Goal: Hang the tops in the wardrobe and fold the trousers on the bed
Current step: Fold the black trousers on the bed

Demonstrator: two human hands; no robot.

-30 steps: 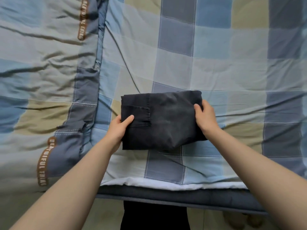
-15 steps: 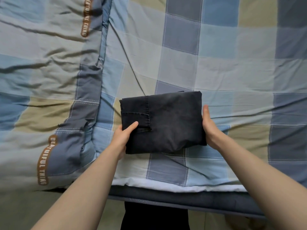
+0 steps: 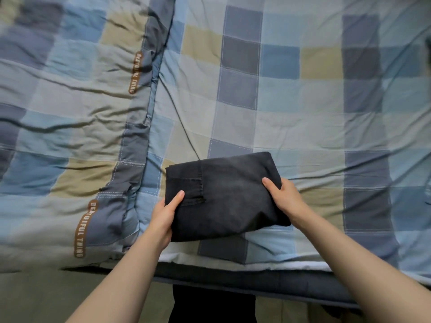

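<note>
The trousers [image 3: 224, 194], folded into a compact block, sit near the bed [image 3: 303, 108] edge. The left hand [image 3: 164, 215] and right hand [image 3: 285, 199] each grip a side, thumbs on top. Folding looks finished; next, setting them down flat.

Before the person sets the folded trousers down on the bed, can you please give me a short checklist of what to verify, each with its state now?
1. Folded trousers are a compact bundle, nothing hanging loose: ok.
2. Left hand holds the left edge, thumb on top: ok.
3. Right hand holds the right edge, thumb on top: ok.
4. The bundle is over the checked bed cover, inside the bed edge: ok.
5. The cover beside the bundle is flat enough for it: ok, only light creases show.
6. Whether the bundle rests on the cover or is lifted off it: cannot tell.
</note>
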